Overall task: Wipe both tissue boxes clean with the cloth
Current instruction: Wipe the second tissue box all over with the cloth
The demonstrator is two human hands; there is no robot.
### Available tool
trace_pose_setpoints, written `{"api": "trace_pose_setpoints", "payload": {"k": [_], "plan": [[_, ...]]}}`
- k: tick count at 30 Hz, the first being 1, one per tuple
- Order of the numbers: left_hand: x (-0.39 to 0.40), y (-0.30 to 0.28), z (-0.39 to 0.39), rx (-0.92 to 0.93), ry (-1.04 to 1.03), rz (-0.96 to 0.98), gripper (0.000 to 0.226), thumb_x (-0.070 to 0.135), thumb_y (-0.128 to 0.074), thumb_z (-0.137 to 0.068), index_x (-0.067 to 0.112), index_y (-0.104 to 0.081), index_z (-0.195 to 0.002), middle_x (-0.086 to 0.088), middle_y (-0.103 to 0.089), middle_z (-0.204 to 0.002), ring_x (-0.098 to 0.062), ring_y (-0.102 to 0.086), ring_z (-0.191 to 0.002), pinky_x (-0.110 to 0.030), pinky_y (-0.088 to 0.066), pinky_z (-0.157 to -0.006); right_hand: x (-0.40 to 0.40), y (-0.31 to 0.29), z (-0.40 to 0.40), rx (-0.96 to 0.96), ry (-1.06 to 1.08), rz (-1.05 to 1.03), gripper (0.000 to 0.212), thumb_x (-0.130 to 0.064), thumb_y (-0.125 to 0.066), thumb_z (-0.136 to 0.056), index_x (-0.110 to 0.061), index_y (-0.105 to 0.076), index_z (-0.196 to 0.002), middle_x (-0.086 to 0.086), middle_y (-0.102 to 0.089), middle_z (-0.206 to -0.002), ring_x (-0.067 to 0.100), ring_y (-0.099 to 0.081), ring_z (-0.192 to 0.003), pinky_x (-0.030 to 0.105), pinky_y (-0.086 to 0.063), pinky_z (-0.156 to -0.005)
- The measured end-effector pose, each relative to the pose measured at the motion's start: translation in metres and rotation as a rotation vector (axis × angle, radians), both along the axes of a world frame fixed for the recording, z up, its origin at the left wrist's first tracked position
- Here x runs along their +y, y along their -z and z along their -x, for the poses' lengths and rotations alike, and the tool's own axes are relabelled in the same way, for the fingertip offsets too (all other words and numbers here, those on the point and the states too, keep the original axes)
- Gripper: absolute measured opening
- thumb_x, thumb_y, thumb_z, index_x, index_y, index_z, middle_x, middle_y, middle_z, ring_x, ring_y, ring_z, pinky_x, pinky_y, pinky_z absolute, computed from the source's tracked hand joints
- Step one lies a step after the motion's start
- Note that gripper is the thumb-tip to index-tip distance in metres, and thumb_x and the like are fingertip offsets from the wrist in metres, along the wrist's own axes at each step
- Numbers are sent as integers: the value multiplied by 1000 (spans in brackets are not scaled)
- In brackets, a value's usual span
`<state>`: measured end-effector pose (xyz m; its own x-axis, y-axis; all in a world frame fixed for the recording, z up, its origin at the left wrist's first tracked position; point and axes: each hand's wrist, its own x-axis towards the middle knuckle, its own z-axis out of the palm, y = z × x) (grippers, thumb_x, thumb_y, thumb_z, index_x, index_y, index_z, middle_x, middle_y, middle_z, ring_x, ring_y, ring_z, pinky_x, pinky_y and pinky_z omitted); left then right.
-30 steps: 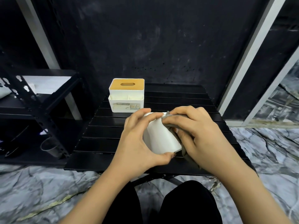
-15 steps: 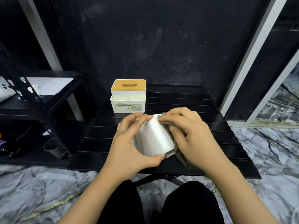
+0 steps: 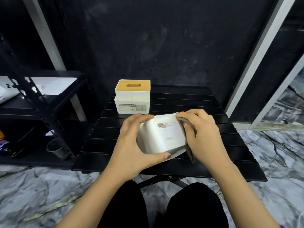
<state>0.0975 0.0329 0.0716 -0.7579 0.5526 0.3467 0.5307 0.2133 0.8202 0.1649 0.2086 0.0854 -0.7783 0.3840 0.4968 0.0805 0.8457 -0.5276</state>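
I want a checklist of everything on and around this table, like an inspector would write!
Surface: black slatted table, on a marble-patterned floor.
Job's things: white tissue box held tipped over the table; second tissue box, wooden lid, standing upright at the back; grey cloth against the held box's right side.
Clutter: nothing seen on the table.
Hands: left hand grips the held box; right hand presses the cloth.
Cables: nothing seen.
Surroundings: black shelf rack to the left, dark wall behind.

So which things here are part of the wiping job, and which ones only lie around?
Part of the job:
- held tissue box, gripped by left hand
- cloth in right hand
- second tissue box on table

Just lying about:
- black shelf rack
- grey cup
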Motion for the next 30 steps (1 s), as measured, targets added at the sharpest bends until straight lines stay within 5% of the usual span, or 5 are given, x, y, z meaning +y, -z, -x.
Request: {"api": "trace_pose_setpoints", "payload": {"k": [9,15,18,24,30], "plan": [[3,17,1,-18,9,-169,79,37,-85,-40,49,-53,-111,9,-48,-128,-12,-47,-125,-31,-38,-104,-51,-2,-6,42,-167,-159,40,-21,-32,-80,-22,-65,-104,-4,-59,-103,21,-46,-83,31,-44,-73],[0,25,8,-51,33,-197,80,35,-85,-39,52,-54,-111,6,-48,-128,-14,-44,-128,-35,-35,-108,-19,2,1,43,-27,-155,30,-10,-49,-79,-18,-68,-100,-1,-61,-100,24,-46,-79,46,-50,-61],[0,25,9,-48,35,-189,80,37,-85,-39,54,-54,-111,8,-47,-130,-15,-43,-130,-35,-34,-109,-3,3,-1,49,10,-111,27,-6,-52,-85,-20,-67,-103,-1,-59,-104,21,-42,-82,47,-50,-66],[3,23,11,-31,50,-172,81,38,-85,-40,57,-53,-111,8,-45,-132,-14,-42,-130,-35,-33,-109,10,3,-7,20,50,-63,30,-5,-51,-89,-21,-66,-109,-4,-56,-110,16,-38,-90,34,-43,-79],[-1,26,13,-60,47,-192,81,36,-86,-38,58,-55,-109,9,-46,-131,-9,-43,-129,-34,-32,-109,25,6,-10,8,120,23,29,-6,-49,-90,-22,-66,-108,-4,-55,-109,15,-39,-92,11,-30,-72]]}}
